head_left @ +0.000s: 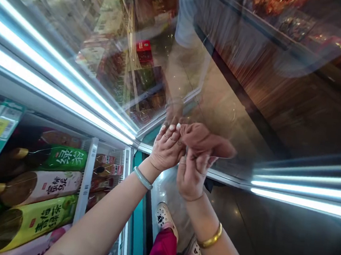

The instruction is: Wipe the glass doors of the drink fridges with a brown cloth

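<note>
A crumpled brown cloth (207, 140) is bunched in my right hand (194, 176) and lies against the glass door (227, 105). The fingers of that hand are bent round it from below, partly hidden by its folds. Just to the left, my left hand (166, 149) has its fingers stretched upward at the glass, near the door's lower frame. Its index-finger side meets the cloth's left end; whether it also grips the cloth is not visible. A pale green bangle (143, 178) circles my left wrist, and a gold bangle (212, 235) my right forearm.
Left of me is a lit drinks fridge with several bottles, including a green-labelled bottle (66, 157) and a yellow-labelled bottle (41, 221). Bright light strips (55, 95) run along its edge. My shoes (167, 218) stand on the shiny floor. Reflections cover the glass.
</note>
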Action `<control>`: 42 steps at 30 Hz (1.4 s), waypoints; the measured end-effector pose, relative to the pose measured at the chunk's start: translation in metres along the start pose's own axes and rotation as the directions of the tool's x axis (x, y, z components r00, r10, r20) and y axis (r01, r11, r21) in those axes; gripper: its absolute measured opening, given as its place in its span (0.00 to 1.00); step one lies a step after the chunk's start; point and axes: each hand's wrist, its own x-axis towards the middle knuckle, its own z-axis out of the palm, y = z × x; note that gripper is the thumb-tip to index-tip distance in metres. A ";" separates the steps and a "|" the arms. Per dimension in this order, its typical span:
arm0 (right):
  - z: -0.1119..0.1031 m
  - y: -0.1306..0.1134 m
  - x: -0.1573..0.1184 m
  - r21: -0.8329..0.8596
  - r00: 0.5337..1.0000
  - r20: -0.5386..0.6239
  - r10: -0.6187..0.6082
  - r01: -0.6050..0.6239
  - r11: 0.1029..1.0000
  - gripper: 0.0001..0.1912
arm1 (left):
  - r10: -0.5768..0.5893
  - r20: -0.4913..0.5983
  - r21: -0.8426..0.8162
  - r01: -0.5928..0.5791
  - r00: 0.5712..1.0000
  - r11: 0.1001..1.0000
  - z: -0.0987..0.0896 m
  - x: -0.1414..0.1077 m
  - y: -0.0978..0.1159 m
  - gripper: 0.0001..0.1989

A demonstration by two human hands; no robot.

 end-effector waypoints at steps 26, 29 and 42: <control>0.070 -0.044 -0.005 -0.006 0.968 0.161 -0.191 0.194 0.981 0.22 | -0.266 0.067 0.135 0.256 0.962 0.957 -0.041 -0.045 -0.060 0.39; 0.072 -0.032 -0.016 0.031 0.924 0.276 -0.266 0.268 0.963 0.18 | -0.321 0.164 0.171 0.293 0.933 0.941 -0.043 -0.059 -0.056 0.40; 0.005 0.020 -0.014 -0.081 0.932 0.262 -0.249 0.279 0.957 0.17 | -0.311 0.244 0.038 0.311 0.919 0.950 -0.031 -0.025 0.021 0.38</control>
